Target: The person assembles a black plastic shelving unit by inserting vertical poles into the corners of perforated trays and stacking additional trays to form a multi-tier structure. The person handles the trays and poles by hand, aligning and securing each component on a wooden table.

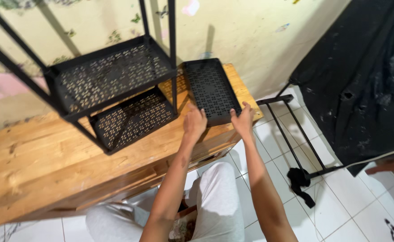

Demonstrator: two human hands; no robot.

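I see both of my hands reaching forward to a loose black tray [211, 91] with a punched pattern of small holes, lying near the middle of the frame on the right end of the wooden counter [40, 157]. My left hand [194, 123] grips the tray's near left corner, fingers curled over its edge. My right hand [242, 120] holds the near right corner the same way, fingertips on the rim. The tray's near end juts slightly past the counter's front edge, and its far end points toward the wall.

Just to the left of the tray, in the upper left of the frame, a black metal rack [112, 85] stands on the counter, with two of the same perforated shelves fitted one above the other between thin upright bars. The tray lies just beside the rack's right post.

On the white tiled floor [340, 201] at the right lies a black bar frame [295, 134], and a dark sheet [367, 76] fills the upper right. My knees in pale trousers show at the bottom centre
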